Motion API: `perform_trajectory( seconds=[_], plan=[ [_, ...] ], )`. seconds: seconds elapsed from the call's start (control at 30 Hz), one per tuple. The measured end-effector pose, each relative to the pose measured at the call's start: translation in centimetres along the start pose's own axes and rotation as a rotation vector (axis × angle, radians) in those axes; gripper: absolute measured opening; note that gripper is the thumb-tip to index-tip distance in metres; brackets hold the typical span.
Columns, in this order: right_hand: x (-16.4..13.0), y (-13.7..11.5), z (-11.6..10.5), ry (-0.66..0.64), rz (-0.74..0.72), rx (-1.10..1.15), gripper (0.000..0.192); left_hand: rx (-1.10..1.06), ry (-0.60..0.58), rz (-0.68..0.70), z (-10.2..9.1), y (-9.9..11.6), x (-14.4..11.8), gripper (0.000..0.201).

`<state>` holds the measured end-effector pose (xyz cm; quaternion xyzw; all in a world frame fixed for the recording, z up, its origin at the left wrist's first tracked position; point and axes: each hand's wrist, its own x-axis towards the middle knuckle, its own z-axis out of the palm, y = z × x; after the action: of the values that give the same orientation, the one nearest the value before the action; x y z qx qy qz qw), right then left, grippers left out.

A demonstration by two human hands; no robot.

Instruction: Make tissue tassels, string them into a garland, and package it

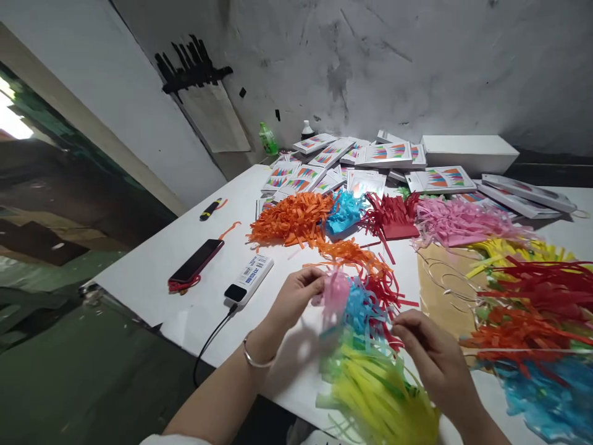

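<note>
My left hand (296,296) pinches the pink end of a bundle of fringed paper tassels (365,346) made of pink, blue, red, green and yellow strips. My right hand (430,358) grips the same bundle from the right, near its middle. The bundle lies over the front of the white table (152,272), its yellow strips hanging toward me. A bracelet sits on my left wrist.
Piles of orange (291,219), blue, red (389,216) and pink (454,222) tassels lie across the table, with more at the right. Packaged boxes (384,154) stack at the back. A phone (197,261), a power bank with cable (250,278) and a marker (209,210) lie left.
</note>
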<state>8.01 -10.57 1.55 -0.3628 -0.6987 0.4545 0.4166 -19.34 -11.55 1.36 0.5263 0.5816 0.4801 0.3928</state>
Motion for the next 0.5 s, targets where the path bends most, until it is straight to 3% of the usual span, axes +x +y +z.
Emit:
perform_trajectory(
  seconds=[0.1, 0.2, 0.27, 0.4, 0.5],
  plan=[
    [0.4, -1.8, 0.8, -0.079, -0.18, -0.05, 0.014, -0.245, -0.015, -0.127, 2.4, 1.0, -1.7, 0.044],
    [0.9, -3.1, 1.4, -0.072, -0.193, -0.05, 0.014, -0.461, -0.065, -0.237, 4.8, 1.8, -3.0, 0.045],
    [1.2, -3.4, 1.6, -0.084, -0.198, -0.024, 0.013, -0.463, -0.095, -0.213, 5.8, 2.0, -3.6, 0.042],
    [1.6, -2.9, 1.5, -0.064, -0.128, 0.161, 0.011, -0.351, -0.094, -0.168, 5.4, 1.4, -3.7, 0.032],
    [1.4, -2.1, 0.8, 0.079, -0.046, 0.301, 0.008, -0.14, 0.158, -0.052, 3.6, 0.8, -3.2, 0.02]
  ],
)
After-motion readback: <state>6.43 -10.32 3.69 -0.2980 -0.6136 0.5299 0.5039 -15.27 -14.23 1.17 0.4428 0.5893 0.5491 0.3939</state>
